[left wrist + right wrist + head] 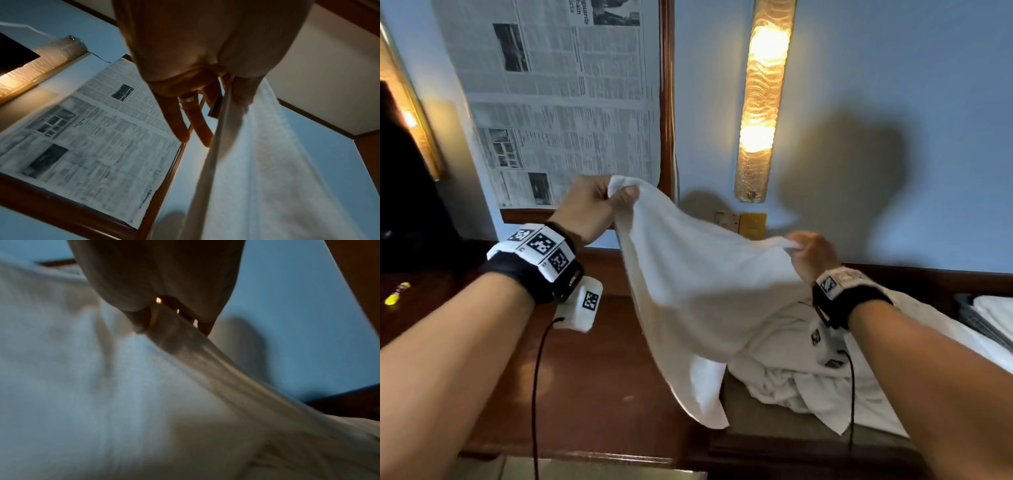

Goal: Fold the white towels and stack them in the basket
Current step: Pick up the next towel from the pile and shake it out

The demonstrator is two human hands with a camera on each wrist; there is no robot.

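Blue wall [893, 68] behind, lit wall lamp [763, 102], newspaper [558, 96] taped over a wood-framed panel; dark wooden table [599, 370] below. From the head view: left hand [589, 209] raised, pinching one corner of a white towel [688, 291]; right hand [813, 255] lower, pinching the other corner — towel hangs spread between them, its bottom edge reaching the table. Pile of crumpled white towels [808, 377] lies under the right forearm. At far right edge, what looks like a basket [969, 315] with folded white cloth inside, mostly cut off.

Left wrist view: thumb and forefinger clamp the towel [257, 162] hem, two fingers [174, 121] sticking out straight; newspaper [92, 138] behind.

Right wrist view — blurred: right hand [164, 288] closed on a bunched towel [123, 394] edge, cloth stretching away taut.
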